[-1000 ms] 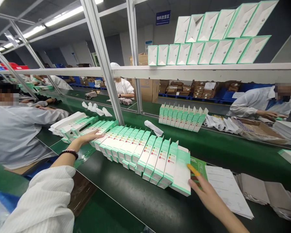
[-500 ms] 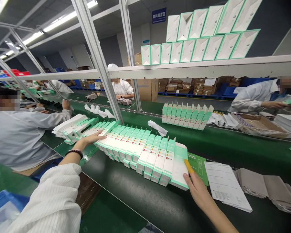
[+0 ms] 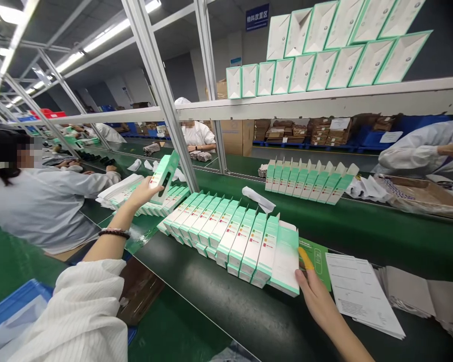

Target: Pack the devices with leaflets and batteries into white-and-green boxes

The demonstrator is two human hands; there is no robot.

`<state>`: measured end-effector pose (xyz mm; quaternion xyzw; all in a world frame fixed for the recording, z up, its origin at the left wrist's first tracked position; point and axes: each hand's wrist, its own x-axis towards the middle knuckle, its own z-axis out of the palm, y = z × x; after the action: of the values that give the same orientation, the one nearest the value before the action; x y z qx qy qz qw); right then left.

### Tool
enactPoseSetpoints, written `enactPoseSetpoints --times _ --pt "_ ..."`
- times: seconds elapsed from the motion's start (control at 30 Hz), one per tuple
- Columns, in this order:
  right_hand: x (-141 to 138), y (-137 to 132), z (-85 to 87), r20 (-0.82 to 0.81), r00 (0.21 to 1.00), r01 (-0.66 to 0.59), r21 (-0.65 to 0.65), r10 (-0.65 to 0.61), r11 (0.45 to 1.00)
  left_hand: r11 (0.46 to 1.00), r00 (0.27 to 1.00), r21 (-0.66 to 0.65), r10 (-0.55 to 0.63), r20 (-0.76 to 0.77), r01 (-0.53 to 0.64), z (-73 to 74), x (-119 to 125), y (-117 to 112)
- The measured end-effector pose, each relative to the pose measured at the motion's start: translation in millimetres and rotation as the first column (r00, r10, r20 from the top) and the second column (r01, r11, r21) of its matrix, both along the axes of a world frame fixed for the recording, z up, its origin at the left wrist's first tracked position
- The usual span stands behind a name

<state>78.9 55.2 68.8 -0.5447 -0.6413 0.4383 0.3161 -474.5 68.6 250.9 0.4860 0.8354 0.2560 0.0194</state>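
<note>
My left hand (image 3: pixel 143 193) is raised above the belt, gripping a white-and-green carton (image 3: pixel 165 177) tilted upright, its dark window facing me. Below it, a long leaning row of white-and-green cartons (image 3: pixel 230 236) lies on the green conveyor belt (image 3: pixel 196 296). My right hand (image 3: pixel 317 296) is at the row's near end, against the last carton (image 3: pixel 285 261), with a yellow finger cot (image 3: pixel 305 258) on one finger. Whether that hand grips the carton is hidden. Beside it lie a green leaflet (image 3: pixel 315 264) and a white printed sheet (image 3: pixel 358 294).
Flat open cartons (image 3: pixel 324 50) are stacked on a white shelf (image 3: pixel 287 108) above, carried by aluminium uprights (image 3: pixel 162 95). A second carton row (image 3: pixel 309 183) stands beyond the belt. Co-workers sit at left (image 3: pixel 41 211), ahead (image 3: pixel 196 136) and right (image 3: pixel 419 151). Beige folded sheets (image 3: pixel 423 294) lie at right.
My left hand has lifted a carton off the row's far end and tilted it up; before, that hand lay flat on the cartons. The view has swung slightly.
</note>
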Motion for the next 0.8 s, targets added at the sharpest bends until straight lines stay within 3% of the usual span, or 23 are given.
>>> enactPoseSetpoints --times 0.07,0.17,0.3,0.4,0.53,0.63,0.8 --pt "1 0 -1.7 0.005 1.0 0.005 0.02 -0.005 1.0 0.993 0.993 -0.032 -0.108 0.048 0.11 0.3 23 3" --pt "2 1 -5.1 0.014 1.0 0.01 0.065 -0.011 0.998 0.953 0.955 -0.113 -0.267 0.132 0.282 -13.1 66 5" --pt "4 2 -10.2 -0.001 1.0 0.009 0.103 -0.009 0.995 0.929 0.933 -0.152 -0.31 0.18 0.338 -37.1 101 7" --pt "5 3 -11.9 -0.013 1.0 0.001 0.085 0.0 0.996 0.968 0.968 -0.105 -0.212 0.133 0.226 -44.5 82 6" --pt "4 2 -7.6 -0.035 0.999 -0.009 0.049 0.01 0.999 0.998 0.999 -0.065 0.008 0.043 -0.006 -59.4 23 -12" --pt "1 0 -0.1 -0.013 1.0 0.005 -0.024 -0.005 1.0 0.99 0.998 -0.145 0.008 0.068 0.002 -92.5 -7 -33" --pt "-3 -3 10.5 0.022 1.0 0.015 -0.08 -0.013 0.997 0.98 0.997 -0.19 -0.051 0.063 0.062 -157.0 -16 -53"
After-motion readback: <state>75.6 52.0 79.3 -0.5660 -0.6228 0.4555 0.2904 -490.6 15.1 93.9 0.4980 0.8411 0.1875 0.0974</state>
